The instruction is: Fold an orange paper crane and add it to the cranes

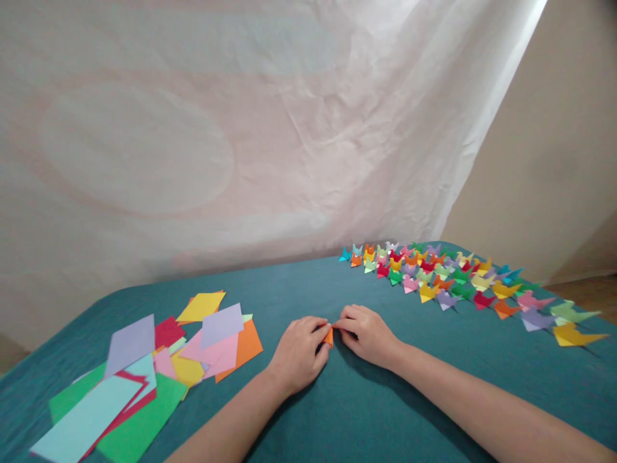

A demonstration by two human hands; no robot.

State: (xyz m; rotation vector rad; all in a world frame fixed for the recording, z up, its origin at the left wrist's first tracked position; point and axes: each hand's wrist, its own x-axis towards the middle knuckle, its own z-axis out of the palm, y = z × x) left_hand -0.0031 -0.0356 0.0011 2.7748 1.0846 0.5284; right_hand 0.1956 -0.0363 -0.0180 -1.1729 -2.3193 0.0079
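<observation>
A small folded piece of orange paper [329,337] is held just above the middle of the table. My left hand [299,350] pinches it between thumb and forefinger from the left. From the other side, the closed fingertips of my right hand [365,334] meet its upper right tip. Most of the fold is hidden behind my left fingers, so its full shape does not show.
Loose coloured paper sheets [144,386] overlap on the left. Rows of small folded paper birds [443,283] in many colours stand on the right. The table has a dark teal cloth [289,289]. A pale hanging sheet [260,128] rises behind it.
</observation>
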